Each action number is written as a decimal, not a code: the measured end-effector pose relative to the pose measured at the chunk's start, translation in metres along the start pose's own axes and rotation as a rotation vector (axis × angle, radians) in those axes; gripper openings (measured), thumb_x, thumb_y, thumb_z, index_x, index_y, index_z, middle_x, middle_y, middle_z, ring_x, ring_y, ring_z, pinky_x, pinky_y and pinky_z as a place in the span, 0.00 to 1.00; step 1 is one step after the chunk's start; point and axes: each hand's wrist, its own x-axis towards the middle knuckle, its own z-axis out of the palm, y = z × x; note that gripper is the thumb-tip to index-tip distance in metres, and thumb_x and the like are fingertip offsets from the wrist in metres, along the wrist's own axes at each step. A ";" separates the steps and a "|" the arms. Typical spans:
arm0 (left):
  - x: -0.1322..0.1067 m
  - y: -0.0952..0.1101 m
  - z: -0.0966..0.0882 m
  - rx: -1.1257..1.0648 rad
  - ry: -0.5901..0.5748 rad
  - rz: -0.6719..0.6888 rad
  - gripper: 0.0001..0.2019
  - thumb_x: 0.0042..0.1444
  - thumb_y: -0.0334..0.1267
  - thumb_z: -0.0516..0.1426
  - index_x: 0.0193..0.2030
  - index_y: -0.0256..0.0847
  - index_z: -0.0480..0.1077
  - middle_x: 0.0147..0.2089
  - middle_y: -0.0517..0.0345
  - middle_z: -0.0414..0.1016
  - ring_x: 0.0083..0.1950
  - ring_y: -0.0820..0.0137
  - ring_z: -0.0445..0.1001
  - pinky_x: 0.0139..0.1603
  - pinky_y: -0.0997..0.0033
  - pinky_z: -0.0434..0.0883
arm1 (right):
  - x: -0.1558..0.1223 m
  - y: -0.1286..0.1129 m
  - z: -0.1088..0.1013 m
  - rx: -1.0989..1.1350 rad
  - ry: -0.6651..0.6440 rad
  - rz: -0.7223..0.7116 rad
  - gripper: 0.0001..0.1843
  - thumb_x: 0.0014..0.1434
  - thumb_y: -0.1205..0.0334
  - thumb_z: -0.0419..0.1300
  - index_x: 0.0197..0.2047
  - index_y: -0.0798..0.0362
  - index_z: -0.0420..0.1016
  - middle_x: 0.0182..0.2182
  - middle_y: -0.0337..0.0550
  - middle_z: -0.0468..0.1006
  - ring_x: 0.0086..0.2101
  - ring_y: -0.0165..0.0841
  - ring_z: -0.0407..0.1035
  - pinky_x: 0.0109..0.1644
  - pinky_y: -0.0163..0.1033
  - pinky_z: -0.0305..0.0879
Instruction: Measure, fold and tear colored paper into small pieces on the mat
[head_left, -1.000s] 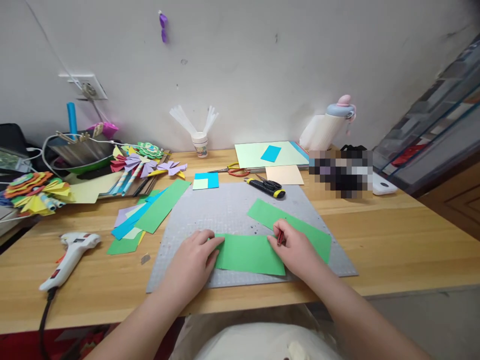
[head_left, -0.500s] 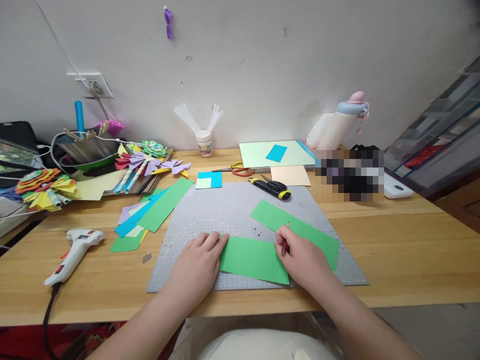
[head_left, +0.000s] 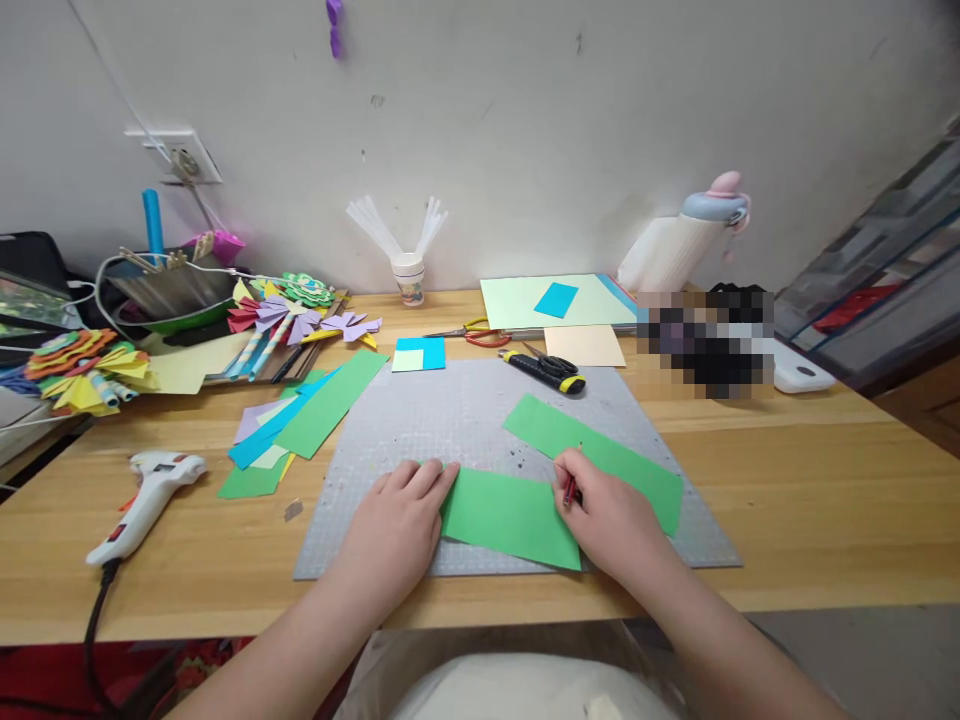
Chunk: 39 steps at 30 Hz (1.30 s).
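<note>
A green paper rectangle [head_left: 506, 515] lies on the grey cutting mat [head_left: 450, 415] near the table's front edge. My left hand [head_left: 397, 525] rests flat on the paper's left end, fingers stretched out. My right hand [head_left: 607, 515] is closed around a red pencil [head_left: 571, 486] at the paper's right end, tip down on the sheet. A second, longer green strip [head_left: 600, 455] lies slanted just behind my right hand.
Black-and-yellow scissors [head_left: 546, 368], red-handled scissors [head_left: 469, 335] and a blue-and-pale paper square [head_left: 418, 354] lie behind the mat. Paper strips [head_left: 300, 415] and a white glue gun [head_left: 142, 490] are at the left, paper flowers [head_left: 292, 315] further back. A cup of straws [head_left: 409, 275] stands by the wall.
The view has shifted slightly. My right hand with the pencil moved a little along the paper's right edge. My left hand stays on the left end.
</note>
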 end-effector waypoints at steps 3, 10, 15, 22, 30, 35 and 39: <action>-0.001 0.001 -0.002 -0.006 -0.015 -0.013 0.25 0.62 0.29 0.45 0.66 0.42 0.57 0.56 0.53 0.69 0.53 0.61 0.66 0.51 0.59 0.67 | -0.001 0.001 -0.001 0.005 -0.002 0.001 0.08 0.55 0.71 0.51 0.33 0.47 0.58 0.22 0.31 0.68 0.22 0.30 0.60 0.25 0.34 0.42; -0.001 0.001 0.003 -0.034 0.066 -0.020 0.25 0.61 0.29 0.45 0.65 0.43 0.60 0.56 0.52 0.70 0.52 0.59 0.67 0.51 0.56 0.68 | -0.003 0.002 0.004 0.010 0.059 -0.008 0.06 0.55 0.68 0.51 0.32 0.47 0.58 0.21 0.31 0.67 0.21 0.30 0.58 0.25 0.34 0.42; -0.010 -0.004 0.011 -0.135 0.203 -0.014 0.20 0.62 0.31 0.46 0.60 0.42 0.66 0.55 0.50 0.71 0.54 0.61 0.68 0.53 0.56 0.68 | -0.013 0.006 0.004 0.215 0.111 0.001 0.05 0.59 0.60 0.51 0.34 0.47 0.55 0.21 0.31 0.67 0.21 0.31 0.61 0.25 0.33 0.50; -0.036 -0.005 0.018 -0.042 0.213 0.034 0.22 0.66 0.41 0.45 0.66 0.49 0.58 0.67 0.58 0.61 0.66 0.62 0.62 0.65 0.51 0.57 | -0.027 0.010 0.013 0.365 0.162 0.024 0.10 0.60 0.53 0.50 0.33 0.46 0.53 0.20 0.30 0.63 0.21 0.31 0.61 0.25 0.33 0.54; -0.041 -0.006 0.022 -0.035 0.150 0.084 0.33 0.64 0.54 0.45 0.72 0.47 0.40 0.72 0.56 0.49 0.71 0.62 0.53 0.68 0.56 0.56 | -0.025 0.005 0.013 0.216 0.190 -0.077 0.07 0.58 0.60 0.47 0.29 0.47 0.51 0.20 0.33 0.62 0.19 0.31 0.56 0.24 0.34 0.50; -0.040 -0.006 0.023 -0.029 0.130 0.076 0.33 0.64 0.54 0.45 0.72 0.47 0.40 0.72 0.56 0.47 0.71 0.61 0.51 0.68 0.54 0.56 | -0.027 0.008 0.014 0.233 0.152 -0.120 0.05 0.56 0.63 0.47 0.30 0.47 0.51 0.21 0.34 0.63 0.21 0.31 0.57 0.27 0.34 0.53; -0.042 -0.005 0.025 -0.046 0.137 0.076 0.33 0.64 0.54 0.45 0.72 0.47 0.41 0.72 0.56 0.48 0.71 0.61 0.51 0.68 0.54 0.55 | -0.029 0.013 0.013 0.205 0.121 -0.102 0.04 0.53 0.65 0.48 0.30 0.47 0.53 0.21 0.35 0.65 0.21 0.32 0.59 0.26 0.34 0.51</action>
